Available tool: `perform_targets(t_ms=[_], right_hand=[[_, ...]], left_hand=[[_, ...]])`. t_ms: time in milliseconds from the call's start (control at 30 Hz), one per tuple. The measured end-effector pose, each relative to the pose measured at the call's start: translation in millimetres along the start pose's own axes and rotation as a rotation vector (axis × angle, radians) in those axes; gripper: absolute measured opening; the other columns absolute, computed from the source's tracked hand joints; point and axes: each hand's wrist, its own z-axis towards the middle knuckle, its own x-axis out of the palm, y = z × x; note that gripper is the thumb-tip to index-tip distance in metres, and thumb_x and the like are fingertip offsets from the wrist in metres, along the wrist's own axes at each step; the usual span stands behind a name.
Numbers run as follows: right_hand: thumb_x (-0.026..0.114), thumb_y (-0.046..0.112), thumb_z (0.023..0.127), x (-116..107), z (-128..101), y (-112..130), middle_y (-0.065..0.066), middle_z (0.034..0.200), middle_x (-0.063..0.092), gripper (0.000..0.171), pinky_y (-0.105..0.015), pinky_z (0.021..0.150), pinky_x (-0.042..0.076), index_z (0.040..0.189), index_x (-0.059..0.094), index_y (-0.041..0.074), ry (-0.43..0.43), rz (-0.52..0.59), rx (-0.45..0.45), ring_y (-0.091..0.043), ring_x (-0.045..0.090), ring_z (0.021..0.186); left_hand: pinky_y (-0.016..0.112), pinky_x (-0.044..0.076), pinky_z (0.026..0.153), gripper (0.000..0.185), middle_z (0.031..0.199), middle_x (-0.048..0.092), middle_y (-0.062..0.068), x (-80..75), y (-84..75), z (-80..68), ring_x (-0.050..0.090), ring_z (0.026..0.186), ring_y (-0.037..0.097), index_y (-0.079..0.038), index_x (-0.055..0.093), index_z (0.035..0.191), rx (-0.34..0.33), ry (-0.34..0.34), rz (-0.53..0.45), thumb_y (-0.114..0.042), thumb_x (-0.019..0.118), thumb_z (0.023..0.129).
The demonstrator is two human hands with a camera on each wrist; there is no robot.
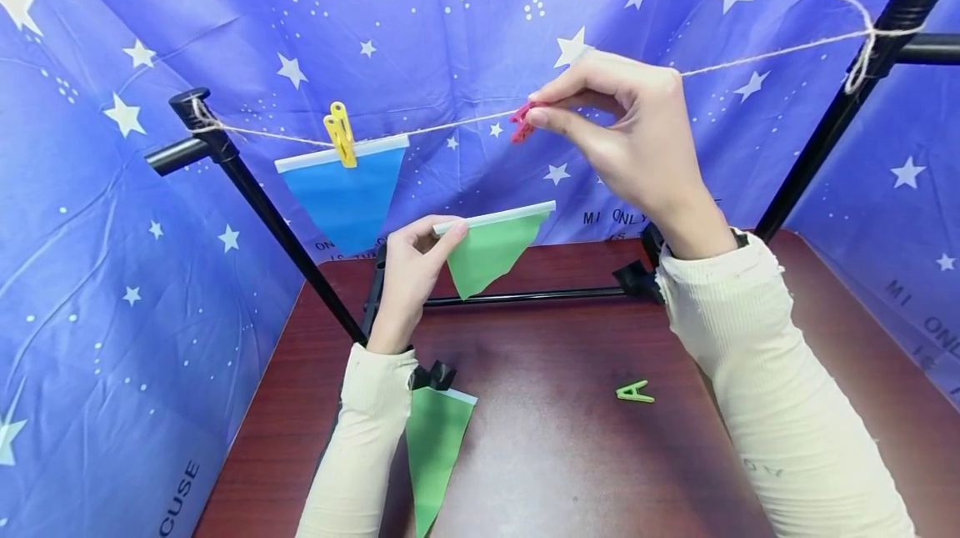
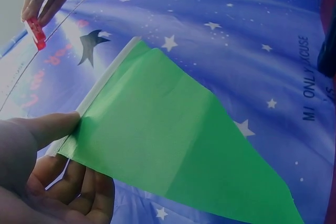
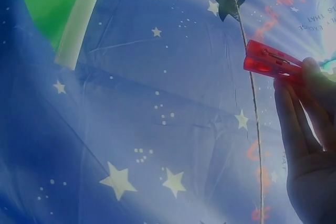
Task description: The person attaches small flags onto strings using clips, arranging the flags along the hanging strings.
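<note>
My right hand (image 1: 637, 133) pinches a red clothespin (image 1: 522, 122) between thumb and fingers, right at the string (image 1: 780, 54). In the right wrist view the clothespin's nose (image 3: 257, 59) overlaps the string. Lower and to the left, my left hand (image 1: 417, 267) grips a green pennant (image 1: 491, 253) by one end of its white top strip; the pennant hangs below the string. The left wrist view shows the thumb lying over the strip (image 2: 107, 77). A blue pennant (image 1: 345, 196) hangs at the string's left part under a yellow clothespin (image 1: 341, 135).
Black posts (image 1: 281, 213) hold the string at both ends, joined by a low black bar (image 1: 540, 296). On the brown table (image 1: 555, 455) lie a light green clothespin (image 1: 635, 391) and another green pennant (image 1: 438, 450), partly behind the left sleeve. Starry blue cloth (image 1: 450, 12) surrounds the table.
</note>
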Motion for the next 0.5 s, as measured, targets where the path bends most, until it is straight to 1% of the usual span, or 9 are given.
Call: perform_targets(t_ms=[233, 333, 433, 500], right_hand=[[0.077, -0.001, 0.083, 2.5, 7.2, 3.6, -0.004, 0.086, 0.075, 0.008, -0.03, 0.081, 0.057, 0.089, 0.075, -0.005, -0.017, -0.017, -0.012, -0.016, 0.073, 0.08], [0.077, 0.0, 0.083, 2.4, 9.2, 5.7, -0.004, 0.085, 0.075, 0.007, -0.029, 0.08, 0.057, 0.088, 0.076, -0.004, -0.01, -0.032, -0.02, -0.015, 0.073, 0.08], [0.077, 0.001, 0.084, 2.2, 11.2, 8.0, -0.008, 0.085, 0.075, 0.005, -0.029, 0.078, 0.057, 0.088, 0.076, -0.002, -0.002, -0.041, -0.025, -0.012, 0.073, 0.08], [0.077, 0.001, 0.084, 2.4, 13.1, 9.0, -0.008, 0.085, 0.075, 0.005, -0.028, 0.078, 0.057, 0.088, 0.076, -0.002, 0.002, -0.047, -0.027, -0.011, 0.073, 0.08]], left_hand=[[0.024, 0.046, 0.065, 0.022, 0.086, 0.072, -0.002, 3.8, -5.8, 7.6, 0.061, 0.075, 0.013, 0.002, 0.074, 0.101, 0.046, -0.009, -0.042, -0.018, 0.074, 0.091], [0.024, 0.049, 0.065, 0.022, 0.086, 0.072, -0.002, 5.8, -9.1, 10.1, 0.063, 0.076, 0.013, 0.002, 0.074, 0.102, 0.057, -0.004, -0.054, -0.018, 0.074, 0.091], [0.025, 0.049, 0.066, 0.022, 0.086, 0.072, -0.002, 7.8, -12.7, 12.2, 0.063, 0.075, 0.014, 0.002, 0.074, 0.102, 0.073, -0.002, -0.052, -0.018, 0.074, 0.091], [0.025, 0.049, 0.066, 0.022, 0.085, 0.072, -0.002, 9.1, -15.1, 13.6, 0.063, 0.075, 0.014, 0.002, 0.074, 0.101, 0.082, -0.003, -0.053, -0.017, 0.073, 0.091]])
